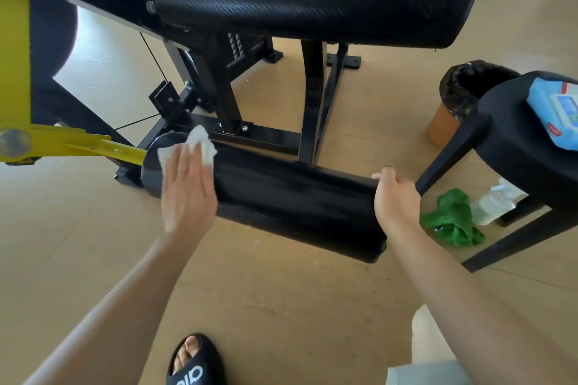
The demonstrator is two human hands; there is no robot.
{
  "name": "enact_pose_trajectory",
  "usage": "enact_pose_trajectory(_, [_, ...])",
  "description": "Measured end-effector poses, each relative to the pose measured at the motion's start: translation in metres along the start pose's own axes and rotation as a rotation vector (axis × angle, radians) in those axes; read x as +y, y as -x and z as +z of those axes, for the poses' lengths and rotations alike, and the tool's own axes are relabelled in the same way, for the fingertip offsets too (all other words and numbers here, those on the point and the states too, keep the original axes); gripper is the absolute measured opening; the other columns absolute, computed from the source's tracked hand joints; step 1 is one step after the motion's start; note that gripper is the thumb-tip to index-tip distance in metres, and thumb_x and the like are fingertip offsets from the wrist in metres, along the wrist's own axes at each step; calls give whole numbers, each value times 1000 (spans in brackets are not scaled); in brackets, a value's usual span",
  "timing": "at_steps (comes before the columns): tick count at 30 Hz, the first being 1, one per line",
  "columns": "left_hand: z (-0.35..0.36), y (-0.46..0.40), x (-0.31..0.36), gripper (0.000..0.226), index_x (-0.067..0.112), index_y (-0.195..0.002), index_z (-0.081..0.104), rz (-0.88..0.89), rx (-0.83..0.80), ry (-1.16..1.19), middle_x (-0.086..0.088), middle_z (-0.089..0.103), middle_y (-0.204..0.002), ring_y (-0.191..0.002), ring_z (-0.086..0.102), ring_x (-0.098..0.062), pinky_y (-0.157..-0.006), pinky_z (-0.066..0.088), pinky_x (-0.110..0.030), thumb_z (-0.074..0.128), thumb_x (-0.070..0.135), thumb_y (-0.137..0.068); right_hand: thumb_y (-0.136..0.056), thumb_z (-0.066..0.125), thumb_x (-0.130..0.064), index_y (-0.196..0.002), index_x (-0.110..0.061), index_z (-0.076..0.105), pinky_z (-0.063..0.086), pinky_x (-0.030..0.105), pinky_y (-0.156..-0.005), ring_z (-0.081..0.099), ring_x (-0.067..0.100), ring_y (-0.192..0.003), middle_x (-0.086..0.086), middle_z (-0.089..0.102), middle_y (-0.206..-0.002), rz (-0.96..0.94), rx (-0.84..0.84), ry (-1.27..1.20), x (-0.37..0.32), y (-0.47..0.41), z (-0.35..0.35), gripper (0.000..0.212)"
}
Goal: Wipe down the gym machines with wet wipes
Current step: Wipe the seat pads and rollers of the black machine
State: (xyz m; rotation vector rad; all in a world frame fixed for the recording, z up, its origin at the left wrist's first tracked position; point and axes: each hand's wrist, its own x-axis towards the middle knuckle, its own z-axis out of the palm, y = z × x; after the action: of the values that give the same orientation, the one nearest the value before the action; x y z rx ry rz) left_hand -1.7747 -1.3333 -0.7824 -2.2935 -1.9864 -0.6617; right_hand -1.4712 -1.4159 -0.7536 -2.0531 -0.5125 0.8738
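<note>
The lower black roller pad (281,197) of the gym machine (312,0) lies low above the floor, its long axis running from upper left to lower right. The right hand (395,197) curls round its right end. The left hand (187,187), fingers straight, presses a white wipe (203,144) onto its left end.

Left hand (187,187) presses wet wipe (200,145) flat on lower pad (291,197); right hand (395,197) grips pad's end.

Crumpled white wipe (197,147) sits flat on the left end of the lower black roller pad (297,197), which lies horizontal and low. A bigger pad (312,0) runs above.
</note>
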Motion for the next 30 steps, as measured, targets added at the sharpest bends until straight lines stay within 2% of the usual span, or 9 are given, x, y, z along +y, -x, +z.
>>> enact_pose_trajectory(5, [13,59,114,46,14,-149,35,467,-109,70,-3,36,-151,-142,33,-22,-119,27,-36,38,23,-104,-104,34,-37,-122,-17,71,40,36,-84,54,25,-91,6,61,-108,4,5,-7,1,0,1,46])
enact_pose_trajectory(9, [15,59,109,50,15,-152,34,782,-158,-47,-6,31,-161,-149,28,-24,-122,24,-38,40,27,-104,-104,35,-35,-124,-20,71,39,36,-88,53,25,-99,3,59,-112,-29,-13,-25,4,-2,-2,44])
enact_pose_trajectory(13, [-1,3,24,37,0,-128,55,353,-104,-105,-18,55,-128,-115,55,-37,-97,48,-47,51,11,-94,-105,33,-33,-125,-20,70,35,34,-86,50,22,-94,1,56,-110,-21,-33,-29,5,-5,-3,44])
enact_pose_trajectory(16, [-9,-18,-41,43,-8,-143,43,-56,-40,-31,-27,42,-150,-142,36,-43,-118,29,-52,37,10,-105,-105,34,-34,-124,-18,70,37,34,-85,52,23,-95,3,58,-111,-14,-25,-28,4,-6,-1,44])
enact_pose_trajectory(19, [0,-21,-27,49,4,-154,30,-201,11,30,-19,32,-159,-150,21,-34,-123,17,-46,23,21,-109,-106,33,-35,-125,-15,69,40,35,-85,54,24,-97,6,62,-115,-9,-21,-22,4,-7,1,45])
enact_pose_trajectory(21, [5,-14,13,45,4,-149,36,-151,56,4,-19,43,-150,-141,33,-34,-120,24,-47,27,17,-107,-106,31,-37,-125,-15,68,41,36,-88,55,25,-100,7,62,-117,8,-25,-26,5,-6,1,47])
enact_pose_trajectory(24, [6,19,96,38,13,-138,40,177,79,25,-7,52,-135,-117,49,-26,-108,41,-45,45,9,-100,-107,28,-45,-126,-19,68,44,42,-102,57,29,-112,6,62,-122,42,-52,-81,3,-3,0,51])
enact_pose_trajectory(27, [22,77,185,50,17,-153,34,525,-113,23,0,37,-156,-139,38,-23,-119,28,-42,34,25,-103,-108,28,-48,-124,-13,68,42,37,-96,57,30,-112,7,63,-118,83,-91,-135,1,-8,-1,55])
enact_pose_trajectory(30, [36,98,217,55,6,-154,28,525,-172,55,-11,36,-159,-151,27,-25,-124,21,-43,27,33,-106,-108,28,-42,-129,-3,60,45,39,-102,59,36,-115,17,63,-124,75,-178,-146,4,-13,-6,54])
